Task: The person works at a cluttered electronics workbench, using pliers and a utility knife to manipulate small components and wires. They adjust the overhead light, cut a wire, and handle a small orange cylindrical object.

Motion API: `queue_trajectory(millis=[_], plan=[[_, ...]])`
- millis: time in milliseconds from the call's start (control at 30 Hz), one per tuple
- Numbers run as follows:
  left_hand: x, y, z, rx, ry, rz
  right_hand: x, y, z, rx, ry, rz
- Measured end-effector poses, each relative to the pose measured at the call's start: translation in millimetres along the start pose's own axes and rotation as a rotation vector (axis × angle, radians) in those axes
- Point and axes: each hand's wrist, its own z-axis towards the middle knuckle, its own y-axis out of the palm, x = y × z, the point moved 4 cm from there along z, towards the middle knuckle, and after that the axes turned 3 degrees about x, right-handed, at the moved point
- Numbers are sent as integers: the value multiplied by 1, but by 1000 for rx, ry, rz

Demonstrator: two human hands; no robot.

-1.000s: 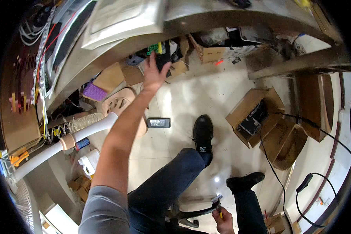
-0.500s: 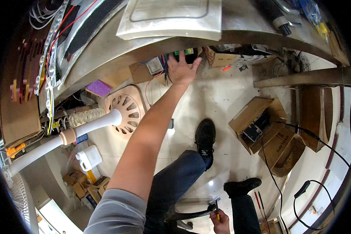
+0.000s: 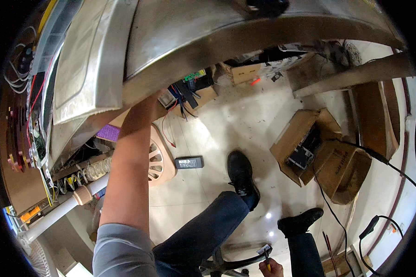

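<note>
We look down past a metal tabletop (image 3: 208, 51) that fills the upper part of the view. Our left forearm (image 3: 129, 166) runs up from the grey sleeve (image 3: 120, 251) and slips under the table's front edge near (image 3: 145, 104); the left hand itself is hidden behind the table, so we cannot tell how far open it is or what it touches.

Our right hand (image 3: 272, 267) sits at the bottom edge, fingers curled closed around a small tool with a yellow shaft (image 3: 266, 257). The tool's long axis runs near upright in the picture, tilted slightly left, with its pale metal head (image 3: 265, 249) pointing up and away from us, toward the floor between the shoes. It lies just beside the dark chair frame (image 3: 231, 264).

On the pale floor: a black power brick (image 3: 189, 162), long axis left to right, just beside a beige fan grille (image 3: 159, 159). Two black shoes (image 3: 241, 173) are planted apart. Open cardboard boxes (image 3: 319, 152) stand well to the right, and a black cable (image 3: 379, 161) trails over them. A tangle of wires and a green circuit board (image 3: 194, 76) lie under the table edge.
</note>
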Motion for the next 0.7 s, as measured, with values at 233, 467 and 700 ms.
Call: queue_trajectory(millis=[233, 467, 700], plan=[[-11, 25, 41, 51, -126, -227, 24, 10, 3, 16, -245, 455], [-67, 18, 38, 72, -122, -142, 106, 15, 24, 31, 251, 283], [-82, 16, 37, 64, -97, -122, 53, -17, 22, 63, 198, -138]])
